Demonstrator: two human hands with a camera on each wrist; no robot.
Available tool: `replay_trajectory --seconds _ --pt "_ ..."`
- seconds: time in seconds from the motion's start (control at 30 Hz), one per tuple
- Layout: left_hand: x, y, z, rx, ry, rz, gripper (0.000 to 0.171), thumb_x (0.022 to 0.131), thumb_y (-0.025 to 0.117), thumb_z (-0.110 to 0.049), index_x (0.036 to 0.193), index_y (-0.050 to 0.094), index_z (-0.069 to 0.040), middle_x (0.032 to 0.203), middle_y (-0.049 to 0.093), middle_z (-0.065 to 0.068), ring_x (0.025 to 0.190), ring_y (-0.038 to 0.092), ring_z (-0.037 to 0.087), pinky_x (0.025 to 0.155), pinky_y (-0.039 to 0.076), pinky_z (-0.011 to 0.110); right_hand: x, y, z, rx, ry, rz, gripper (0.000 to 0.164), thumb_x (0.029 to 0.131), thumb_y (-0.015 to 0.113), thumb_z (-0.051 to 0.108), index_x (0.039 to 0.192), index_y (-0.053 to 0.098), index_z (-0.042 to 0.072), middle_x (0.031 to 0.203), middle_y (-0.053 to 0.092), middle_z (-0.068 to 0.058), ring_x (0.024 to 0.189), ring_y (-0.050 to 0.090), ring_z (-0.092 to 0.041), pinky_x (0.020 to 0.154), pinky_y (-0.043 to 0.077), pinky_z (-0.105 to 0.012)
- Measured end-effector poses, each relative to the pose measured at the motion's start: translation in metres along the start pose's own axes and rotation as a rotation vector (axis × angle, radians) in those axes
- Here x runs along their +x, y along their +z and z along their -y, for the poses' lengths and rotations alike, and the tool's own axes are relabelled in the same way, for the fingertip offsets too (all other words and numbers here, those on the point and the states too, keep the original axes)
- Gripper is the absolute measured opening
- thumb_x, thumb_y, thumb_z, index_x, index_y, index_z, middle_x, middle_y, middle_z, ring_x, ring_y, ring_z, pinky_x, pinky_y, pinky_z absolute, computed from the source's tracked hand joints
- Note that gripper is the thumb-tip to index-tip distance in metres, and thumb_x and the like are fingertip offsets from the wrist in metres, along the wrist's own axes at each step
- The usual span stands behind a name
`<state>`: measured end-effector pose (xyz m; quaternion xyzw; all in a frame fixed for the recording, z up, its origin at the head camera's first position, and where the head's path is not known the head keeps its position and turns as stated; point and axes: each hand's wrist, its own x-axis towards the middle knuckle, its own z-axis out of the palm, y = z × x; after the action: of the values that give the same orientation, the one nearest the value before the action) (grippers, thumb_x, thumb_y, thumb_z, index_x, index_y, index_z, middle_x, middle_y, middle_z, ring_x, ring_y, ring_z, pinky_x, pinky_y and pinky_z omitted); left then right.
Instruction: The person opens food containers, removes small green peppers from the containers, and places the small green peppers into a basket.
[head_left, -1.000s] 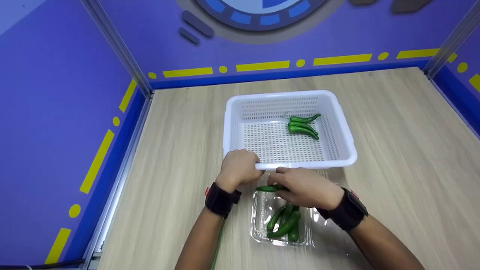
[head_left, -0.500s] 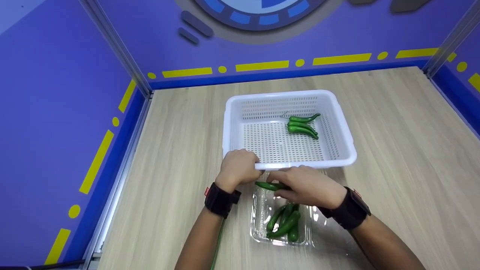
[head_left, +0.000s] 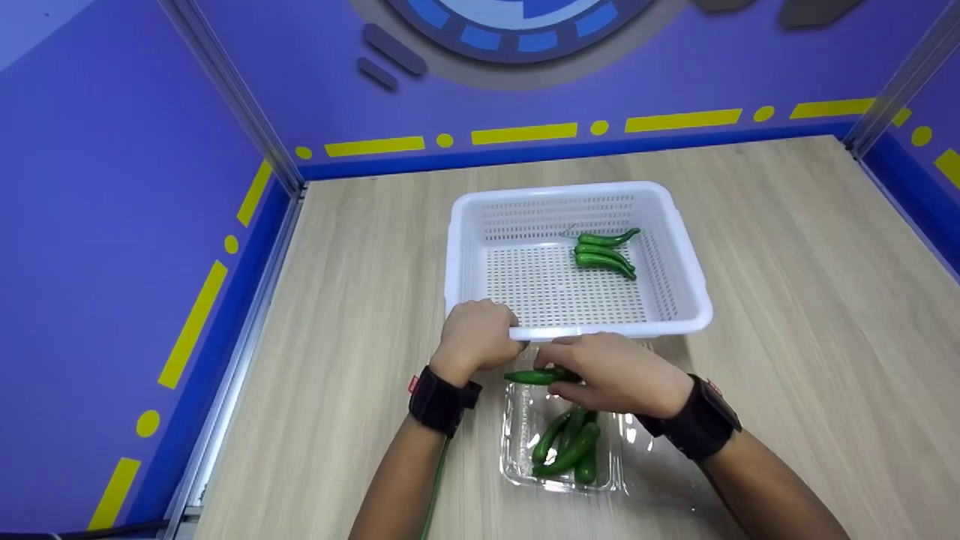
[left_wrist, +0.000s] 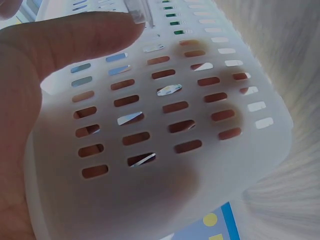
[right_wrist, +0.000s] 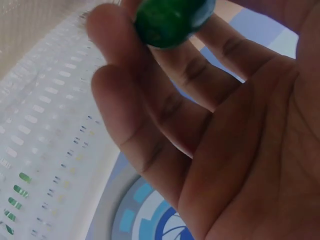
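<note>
Tapering green pepper (head_left: 534, 376), slender, smooth and glossy.

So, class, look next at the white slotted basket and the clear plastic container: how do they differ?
Size: the white slotted basket is larger; the clear plastic container is smaller.
Material: the basket is white with rows of slots; the container is see-through.
Contents: the basket's green peppers lie roughly crosswise; the container's chunky green peppers run more toward the camera.
Shared: both are roughly rectangular and hold peppers.
</note>
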<state>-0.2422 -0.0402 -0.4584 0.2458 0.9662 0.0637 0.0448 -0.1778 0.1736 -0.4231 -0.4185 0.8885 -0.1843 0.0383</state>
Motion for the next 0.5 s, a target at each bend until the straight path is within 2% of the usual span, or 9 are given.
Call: replay_trajectory --seconds 0.1,0.3,0.5 --pt "0.0002 0.0 0.0006 -0.008 -0.003 0.006 0.033 0.084 0.066 -0.036 0.057 0.051 -0.023 0.056 0.043 -0.008 0.053 0.044 0.015 0.047 0.033 0.032 -0.0003 -0.002 0.0001 -0.01 0.006 -0.01 0.021 0.09 0.074 0.024 0.108 0.064 0.02 0.089 0.06 0.012 0.075 0.055 -0.005 0.071 0.05 -0.027" --pt "0.0009 0.0004 0.0013 -0.016 0.0 0.021 0.033 0.084 0.066 -0.036 0.057 0.052 -0.022 0.056 0.045 -0.008 0.054 0.046 0.015 0.048 0.034 0.032 -0.0007 -0.0054 -0.0014 -0.007 -0.012 -0.015 0.028 0.092 0.073 0.026 0.119 0.066 0.021 0.1 0.065 0.013 0.079 0.057 -0.004 0.075 0.053 -0.028" --pt "0.001 -0.0004 0.0008 -0.006 -0.001 0.023 0.031 0.083 0.067 -0.036 0.058 0.055 -0.023 0.057 0.048 -0.008 0.055 0.048 0.016 0.049 0.035 0.033 -0.0025 -0.0106 -0.0032 0.023 -0.016 -0.029 0.022 0.094 0.071 0.028 0.115 0.067 0.022 0.101 0.066 0.013 0.082 0.06 -0.003 0.076 0.054 -0.03"
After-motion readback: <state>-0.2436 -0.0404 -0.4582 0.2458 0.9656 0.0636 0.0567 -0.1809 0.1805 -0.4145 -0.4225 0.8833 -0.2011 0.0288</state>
